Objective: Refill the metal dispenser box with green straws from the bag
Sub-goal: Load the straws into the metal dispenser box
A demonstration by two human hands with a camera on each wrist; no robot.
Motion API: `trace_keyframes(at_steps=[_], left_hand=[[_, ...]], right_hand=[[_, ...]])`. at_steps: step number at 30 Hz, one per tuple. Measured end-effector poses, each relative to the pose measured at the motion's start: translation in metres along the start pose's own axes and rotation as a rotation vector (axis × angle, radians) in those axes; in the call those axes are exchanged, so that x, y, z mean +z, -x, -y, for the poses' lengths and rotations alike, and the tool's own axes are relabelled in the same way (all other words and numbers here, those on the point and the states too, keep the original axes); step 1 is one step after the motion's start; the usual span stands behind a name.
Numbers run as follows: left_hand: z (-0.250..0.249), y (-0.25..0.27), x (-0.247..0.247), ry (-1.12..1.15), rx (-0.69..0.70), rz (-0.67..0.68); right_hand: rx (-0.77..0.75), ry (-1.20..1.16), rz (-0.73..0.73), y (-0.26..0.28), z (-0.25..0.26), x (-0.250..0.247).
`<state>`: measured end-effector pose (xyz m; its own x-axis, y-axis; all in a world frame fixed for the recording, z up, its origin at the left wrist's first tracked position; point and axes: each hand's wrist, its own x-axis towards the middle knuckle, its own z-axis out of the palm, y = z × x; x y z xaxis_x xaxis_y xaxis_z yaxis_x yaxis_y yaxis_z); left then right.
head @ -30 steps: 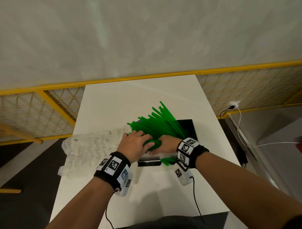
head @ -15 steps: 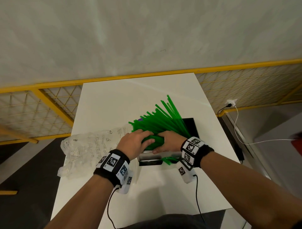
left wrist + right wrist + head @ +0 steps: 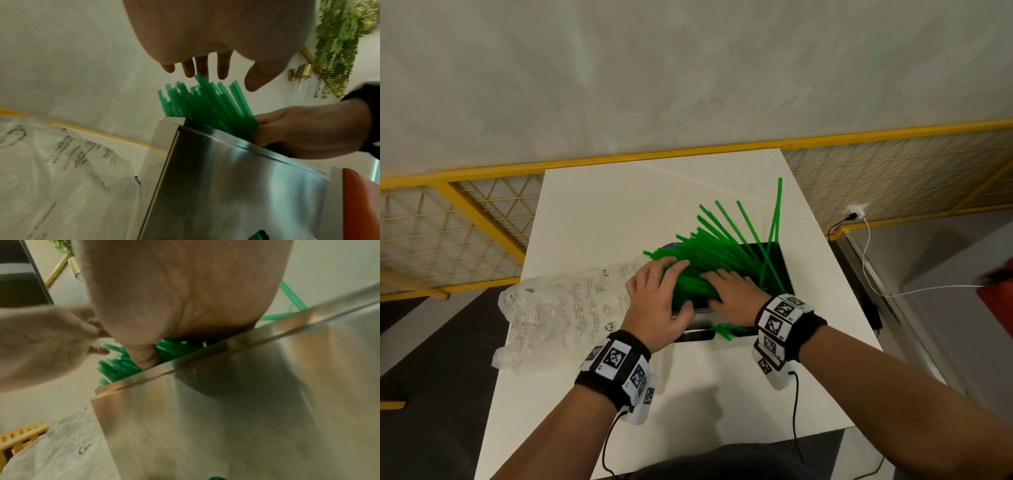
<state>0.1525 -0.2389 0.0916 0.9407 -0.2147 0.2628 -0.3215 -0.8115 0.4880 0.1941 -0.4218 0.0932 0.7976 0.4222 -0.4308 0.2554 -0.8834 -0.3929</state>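
Note:
A thick bundle of green straws (image 3: 709,253) lies slanted in the open top of the metal dispenser box (image 3: 698,337), its ends jutting out over the left rim. My right hand (image 3: 729,294) grips the bundle, fingers over it and thumb (image 3: 144,356) tucked down against the box's front wall (image 3: 246,418). Straight fingers of my left hand (image 3: 654,301) touch the straws' left ends (image 3: 197,91). A few straws stand up steeply at the right. The clear printed bag (image 3: 561,308) lies flat left of the box. More straws (image 3: 726,330) poke from the front slot.
The white table (image 3: 619,212) stands against a yellow mesh fence (image 3: 465,219) and a grey wall. A purple object (image 3: 671,245) peeks out behind the straws. A white charger and cable (image 3: 866,240) hang at the right, near a red object (image 3: 996,287).
The bundle has fanned out, and a few straws have sprung up to the right. My left hand has let go and moved to the straws' left ends with its fingers straightened.

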Motion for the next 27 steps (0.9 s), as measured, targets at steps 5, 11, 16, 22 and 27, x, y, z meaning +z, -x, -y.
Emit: trace_keyframes(at_steps=[5, 11, 16, 22, 27], left_hand=[[-0.009, -0.003, 0.008, -0.128, 0.033, 0.134], [-0.003, -0.002, 0.022, -0.214, 0.01, 0.228], [-0.007, -0.013, 0.026, -0.241, 0.09, 0.028], [-0.002, -0.018, 0.03, -0.238, 0.142, -0.048], [-0.002, -0.014, 0.027, -0.279, 0.114, -0.019]], right_hand=[[0.009, -0.098, -0.082, 0.002, 0.002, 0.004], [-0.158, -0.179, -0.546, 0.043, -0.015, -0.032], [0.407, -0.56, -0.672, 0.017, -0.092, -0.08], [0.335, -0.669, -0.483, -0.018, -0.097, -0.065], [0.238, -0.632, -0.666, -0.024, -0.084, -0.066]])
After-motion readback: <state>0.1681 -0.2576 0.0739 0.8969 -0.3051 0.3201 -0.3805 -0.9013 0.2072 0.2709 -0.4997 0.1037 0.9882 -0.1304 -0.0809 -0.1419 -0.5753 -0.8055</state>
